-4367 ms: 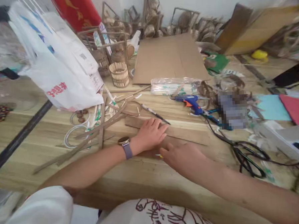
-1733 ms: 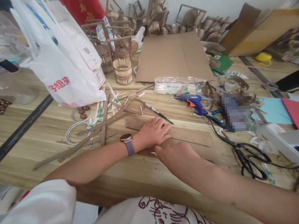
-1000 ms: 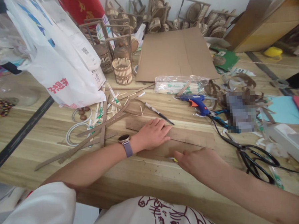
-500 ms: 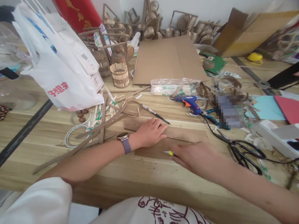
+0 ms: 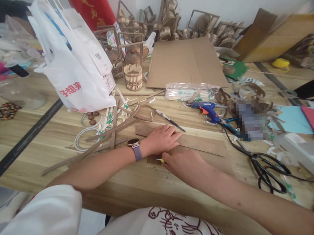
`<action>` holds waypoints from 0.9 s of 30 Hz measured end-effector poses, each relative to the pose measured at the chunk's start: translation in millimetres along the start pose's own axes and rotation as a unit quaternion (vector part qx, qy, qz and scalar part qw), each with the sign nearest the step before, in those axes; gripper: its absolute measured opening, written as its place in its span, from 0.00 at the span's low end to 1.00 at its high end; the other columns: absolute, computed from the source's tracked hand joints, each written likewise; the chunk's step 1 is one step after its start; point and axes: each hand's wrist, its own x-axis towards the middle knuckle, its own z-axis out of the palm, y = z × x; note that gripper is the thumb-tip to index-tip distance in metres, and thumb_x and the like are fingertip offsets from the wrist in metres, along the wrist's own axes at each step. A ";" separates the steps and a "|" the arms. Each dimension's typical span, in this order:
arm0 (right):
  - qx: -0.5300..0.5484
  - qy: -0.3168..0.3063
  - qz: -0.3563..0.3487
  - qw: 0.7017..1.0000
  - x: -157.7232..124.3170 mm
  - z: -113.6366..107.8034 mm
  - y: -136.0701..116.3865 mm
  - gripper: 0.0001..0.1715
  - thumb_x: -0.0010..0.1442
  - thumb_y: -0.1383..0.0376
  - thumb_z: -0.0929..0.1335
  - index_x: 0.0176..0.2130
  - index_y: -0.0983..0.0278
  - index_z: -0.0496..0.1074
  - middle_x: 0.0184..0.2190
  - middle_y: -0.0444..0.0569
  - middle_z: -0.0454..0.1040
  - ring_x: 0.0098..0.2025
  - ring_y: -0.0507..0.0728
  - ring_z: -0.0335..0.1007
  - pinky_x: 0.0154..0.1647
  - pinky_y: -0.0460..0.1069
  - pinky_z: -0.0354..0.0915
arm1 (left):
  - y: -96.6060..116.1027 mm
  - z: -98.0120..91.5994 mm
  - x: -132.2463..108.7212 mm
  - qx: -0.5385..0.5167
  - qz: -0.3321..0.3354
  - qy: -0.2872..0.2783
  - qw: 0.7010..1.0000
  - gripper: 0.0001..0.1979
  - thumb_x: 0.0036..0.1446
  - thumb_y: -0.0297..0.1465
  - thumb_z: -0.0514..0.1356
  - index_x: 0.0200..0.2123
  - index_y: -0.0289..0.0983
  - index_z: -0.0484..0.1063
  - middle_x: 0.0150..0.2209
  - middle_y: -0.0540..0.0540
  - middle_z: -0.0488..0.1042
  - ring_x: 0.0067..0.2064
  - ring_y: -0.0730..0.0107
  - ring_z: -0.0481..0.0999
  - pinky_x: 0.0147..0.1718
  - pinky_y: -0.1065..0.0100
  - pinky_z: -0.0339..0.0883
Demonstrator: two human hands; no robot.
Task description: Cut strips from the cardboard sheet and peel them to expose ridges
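My left hand (image 5: 163, 139) lies flat with its fingers stretched out, pressing on a brown cardboard strip (image 5: 203, 145). Under that strip is another piece of cardboard (image 5: 214, 160), showing along the near side. My right hand (image 5: 187, 165) is closed around a craft knife (image 5: 162, 160); only its yellow tip end and thin blade show, close to the near edge of the strip. Most of the knife's handle is hidden by my fingers. A pen (image 5: 170, 119) lies just beyond my left hand.
A blue glue gun (image 5: 205, 109) and black-handled scissors (image 5: 271, 167) lie to the right. Thin cardboard strips (image 5: 95, 147) and tape rings (image 5: 81, 140) are on the left, before a white plastic bag (image 5: 78, 72). Behind stand a stick-sided bucket (image 5: 133, 77) and a large cardboard sheet (image 5: 185, 63).
My right hand has slid left along the cardboard with the knife, closer to my left wrist. My left hand stays pressed on the strip. The whole view has shifted slightly.
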 end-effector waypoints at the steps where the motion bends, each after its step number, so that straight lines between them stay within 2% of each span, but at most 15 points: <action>1: -0.003 -0.001 -0.002 1.000 0.6 -0.2 -0.3 0.08 0.66 0.65 0.66 0.38 0.65 0.74 0.31 0.54 0.80 0.30 0.60 0.79 0.21 0.46 0.59 | 0.1 -0.2 0.2 0.000 0.000 0.000 1.000 0.20 0.68 0.37 0.54 0.59 0.34 0.65 0.51 0.39 0.69 0.52 0.54 0.65 0.51 0.58 0.62; 8: 0.006 -0.019 -0.003 1.000 0.7 -2.0 0.9 0.09 0.67 0.65 0.64 0.39 0.65 0.74 0.31 0.54 0.80 0.30 0.60 0.79 0.21 0.47 0.58 | -0.3 -0.1 0.0 -0.004 0.001 0.005 1.000 0.21 0.67 0.38 0.55 0.59 0.34 0.65 0.50 0.39 0.69 0.51 0.54 0.66 0.50 0.59 0.63; 15: -0.017 -0.013 -0.013 1.000 1.7 -3.1 -1.7 0.08 0.65 0.70 0.64 0.38 0.65 0.73 0.31 0.55 0.80 0.30 0.61 0.79 0.22 0.47 0.63 | -0.6 -0.1 0.2 -0.005 0.002 -0.002 1.000 0.23 0.67 0.40 0.55 0.60 0.33 0.65 0.51 0.38 0.69 0.52 0.53 0.65 0.50 0.58 0.62; 19: -0.034 -0.040 -0.032 0.998 2.6 -14.2 -4.6 0.10 0.59 0.77 0.66 0.38 0.66 0.73 0.31 0.57 0.80 0.32 0.62 0.79 0.24 0.47 0.65 | -1.0 3.0 0.3 0.005 0.009 -0.007 1.000 0.25 0.69 0.42 0.50 0.60 0.32 0.64 0.52 0.36 0.69 0.52 0.52 0.65 0.51 0.56 0.61; 23: -0.051 -0.073 -0.034 0.995 4.6 -27.8 -7.7 0.13 0.56 0.79 0.67 0.40 0.68 0.74 0.31 0.59 0.80 0.33 0.62 0.79 0.25 0.47 0.66 | 0.5 4.5 0.8 0.005 0.002 -0.016 1.000 0.23 0.69 0.39 0.50 0.60 0.31 0.64 0.54 0.36 0.68 0.53 0.52 0.65 0.52 0.57 0.59; 27: -0.066 -0.104 -0.045 0.991 7.3 -32.1 -11.5 0.17 0.56 0.79 0.67 0.46 0.70 0.73 0.37 0.65 0.81 0.38 0.66 0.80 0.29 0.51 0.71 | 1.9 3.7 1.0 0.000 -0.003 -0.020 1.000 0.23 0.69 0.39 0.50 0.60 0.31 0.64 0.54 0.36 0.69 0.53 0.52 0.65 0.51 0.57 0.59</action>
